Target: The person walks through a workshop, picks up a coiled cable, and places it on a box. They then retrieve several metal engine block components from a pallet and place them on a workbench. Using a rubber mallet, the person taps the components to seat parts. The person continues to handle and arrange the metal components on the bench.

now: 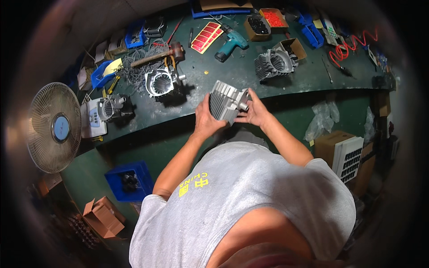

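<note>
You have a finned metal block (222, 102) in front of you, at the near edge of the green workbench (232, 71); whether it touches the bench, you cannot tell from here. Your left hand (207, 119) is closed around its left side, thumb along the lower end. Your right hand (256, 111) holds its right end, thumb above and fingers below, around the short round stub sticking out there.

Just past your left hand, an open metal casing (159, 84) sits on the bench, with a hammer (177, 52) behind it lying across a heap of grey cords (134, 73). Beyond the block lie a teal power drill (234, 43) and red stickers (207, 36). To your right stands a finned casing (268, 64), and farther right lies a red coiled hose (342, 56). At your far left is a round fan (44, 127); below the bench, a blue crate (116, 185) holds dark parts.
</note>
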Tool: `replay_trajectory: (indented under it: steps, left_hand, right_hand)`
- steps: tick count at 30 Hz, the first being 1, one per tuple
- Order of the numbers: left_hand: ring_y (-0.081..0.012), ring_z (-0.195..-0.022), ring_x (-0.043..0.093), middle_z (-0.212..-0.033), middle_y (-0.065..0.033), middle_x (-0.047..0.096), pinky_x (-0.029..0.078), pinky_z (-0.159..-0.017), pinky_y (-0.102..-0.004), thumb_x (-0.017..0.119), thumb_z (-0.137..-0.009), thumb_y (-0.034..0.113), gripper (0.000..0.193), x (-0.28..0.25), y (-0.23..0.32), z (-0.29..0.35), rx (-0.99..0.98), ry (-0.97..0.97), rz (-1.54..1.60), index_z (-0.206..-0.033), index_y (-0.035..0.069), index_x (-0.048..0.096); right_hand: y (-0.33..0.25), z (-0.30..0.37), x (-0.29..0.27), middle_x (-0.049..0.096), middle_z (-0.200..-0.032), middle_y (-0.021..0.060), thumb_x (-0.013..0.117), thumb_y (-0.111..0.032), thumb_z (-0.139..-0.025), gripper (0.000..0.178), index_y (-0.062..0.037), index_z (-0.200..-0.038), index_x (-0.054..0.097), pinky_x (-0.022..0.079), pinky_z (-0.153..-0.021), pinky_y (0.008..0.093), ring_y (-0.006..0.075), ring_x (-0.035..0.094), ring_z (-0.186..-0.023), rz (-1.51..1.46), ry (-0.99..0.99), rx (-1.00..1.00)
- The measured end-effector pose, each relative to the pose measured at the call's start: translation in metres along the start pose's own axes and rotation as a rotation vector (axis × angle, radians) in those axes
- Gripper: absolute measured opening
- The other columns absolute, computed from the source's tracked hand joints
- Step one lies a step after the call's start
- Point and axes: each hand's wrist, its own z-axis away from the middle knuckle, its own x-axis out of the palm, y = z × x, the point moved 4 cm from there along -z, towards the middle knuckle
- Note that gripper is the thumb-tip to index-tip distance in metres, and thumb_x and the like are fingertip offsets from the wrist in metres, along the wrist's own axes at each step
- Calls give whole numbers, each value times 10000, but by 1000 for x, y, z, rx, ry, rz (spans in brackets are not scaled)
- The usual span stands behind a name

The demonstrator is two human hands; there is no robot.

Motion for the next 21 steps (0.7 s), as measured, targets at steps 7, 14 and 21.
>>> replay_trajectory:
  steps: [7,14,21]
  left_hand:
    - [-497,-1348,341,-1431,-318,343,329,-1143,-542,955,-539,249,1385,17,8,-9,113,103,23,-1589,11,83]
    - [-373,-1449,327,-1548,-260,328,276,-1203,-436,926,-676,300,1320,32,-14,-50,-67,8,406,-1613,20,39]
    - [-280,-1412,381,-1526,-174,417,324,-1157,-392,689,-953,368,895,70,-20,-79,-398,135,791,-1611,56,169]
  right_hand:
    - [-52,32,37,645,-1171,131,745,-443,-850,621,-100,-1330,550,558,-891,603,285,665,-1049,215,-3,-300]
    - [-106,-7,36,657,-1056,67,760,-168,-772,501,-24,-1221,590,533,-847,328,150,632,-922,733,-40,-848]
    - [-153,-23,26,676,-1164,121,789,-162,-757,613,29,-1296,569,483,-977,319,179,625,-1081,1015,-248,-1027]
